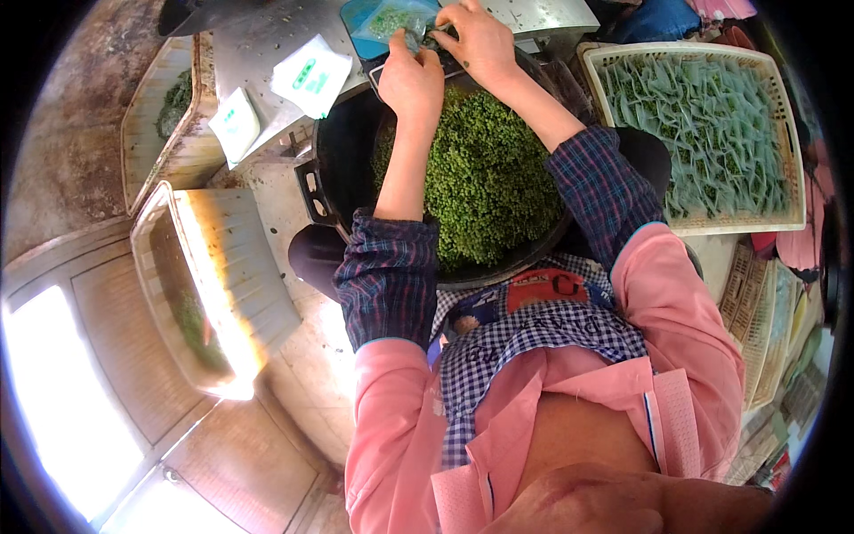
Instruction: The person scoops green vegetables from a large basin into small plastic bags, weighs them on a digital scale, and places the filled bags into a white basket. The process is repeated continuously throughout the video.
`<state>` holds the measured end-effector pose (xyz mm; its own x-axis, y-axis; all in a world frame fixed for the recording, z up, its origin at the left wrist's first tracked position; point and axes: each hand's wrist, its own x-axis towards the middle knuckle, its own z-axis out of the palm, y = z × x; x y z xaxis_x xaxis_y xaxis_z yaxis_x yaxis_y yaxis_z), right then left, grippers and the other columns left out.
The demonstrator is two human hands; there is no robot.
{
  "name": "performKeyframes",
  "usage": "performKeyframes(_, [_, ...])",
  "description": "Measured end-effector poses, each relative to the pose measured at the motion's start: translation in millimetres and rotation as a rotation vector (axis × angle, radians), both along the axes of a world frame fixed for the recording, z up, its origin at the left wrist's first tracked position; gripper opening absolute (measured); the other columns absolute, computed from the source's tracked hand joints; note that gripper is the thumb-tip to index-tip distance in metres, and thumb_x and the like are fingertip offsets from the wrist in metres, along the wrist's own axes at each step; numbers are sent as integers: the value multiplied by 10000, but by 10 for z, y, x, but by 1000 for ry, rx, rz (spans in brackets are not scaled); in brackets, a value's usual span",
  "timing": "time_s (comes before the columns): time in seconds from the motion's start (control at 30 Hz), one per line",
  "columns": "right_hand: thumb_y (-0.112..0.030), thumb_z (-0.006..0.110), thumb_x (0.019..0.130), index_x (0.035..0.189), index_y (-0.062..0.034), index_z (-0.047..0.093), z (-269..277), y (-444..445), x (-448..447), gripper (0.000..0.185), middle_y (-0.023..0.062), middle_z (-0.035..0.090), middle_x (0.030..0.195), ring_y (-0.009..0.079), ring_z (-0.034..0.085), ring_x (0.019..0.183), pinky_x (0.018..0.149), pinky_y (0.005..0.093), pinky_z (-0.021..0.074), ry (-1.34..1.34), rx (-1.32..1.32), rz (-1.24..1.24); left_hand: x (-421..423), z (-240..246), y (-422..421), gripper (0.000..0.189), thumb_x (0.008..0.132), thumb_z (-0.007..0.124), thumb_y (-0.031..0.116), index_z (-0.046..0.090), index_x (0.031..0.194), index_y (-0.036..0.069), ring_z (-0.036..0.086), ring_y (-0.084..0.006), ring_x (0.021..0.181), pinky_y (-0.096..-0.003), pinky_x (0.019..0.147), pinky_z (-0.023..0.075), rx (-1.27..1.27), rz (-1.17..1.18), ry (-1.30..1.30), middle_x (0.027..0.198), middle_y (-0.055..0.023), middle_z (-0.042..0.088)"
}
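At the top of the head view, my left hand (415, 83) and my right hand (482, 50) pinch the gathered edge of a clear plastic bag (392, 21) between thumbs and fingers. Small green berries, like green peppercorns, show through the bag. It lies over a blue tray (363, 44), whose base is partly hidden. Below my forearms, a large black tub (343, 143) holds a heap of green peppercorn-like clusters (494, 180). My left hand is over the tub's far rim.
A cream plastic crate (792, 143) on the right holds rows of filled clear bags (700, 133). Printed packets (312, 77) lie on the metal table (250, 57). White crates (243, 250) with some greens stand at left. More crates (760, 320) are at lower right.
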<state>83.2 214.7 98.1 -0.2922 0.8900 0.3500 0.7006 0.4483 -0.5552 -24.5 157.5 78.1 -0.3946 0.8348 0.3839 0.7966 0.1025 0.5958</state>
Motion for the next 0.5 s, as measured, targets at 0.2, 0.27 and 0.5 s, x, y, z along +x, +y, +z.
performKeyframes(0.2, [-134, 701, 757, 902, -39, 502, -10, 380, -188, 264, 145, 511, 901, 318, 549, 804, 676, 408, 465, -58, 201, -20, -146, -69, 189, 374, 774, 545, 123, 573, 1127, 4, 622, -359, 680, -437, 609, 490, 173, -105, 54, 736, -216, 634])
performKeyframes(0.27, [-133, 693, 762, 915, -31, 500, -31, 497, -267, 267, 155, 510, 910, 331, 548, 841, 707, 427, 463, -66, 230, -34, -189, -19, 184, 388, 775, 532, 115, 573, 1150, 24, 623, -357, 693, -444, 619, 489, 79, -166, 118, 765, -214, 638])
performKeyframes(0.5, [-153, 665, 795, 1024, -13, 512, 171, 98, 21, 309, 185, 496, 986, 333, 528, 932, 781, 439, 454, -85, 55, 88, -418, 10, -211, 503, 839, 578, 215, 464, 1295, 35, 619, -277, 691, -372, 625, 478, -105, -190, -64, 735, -91, 632])
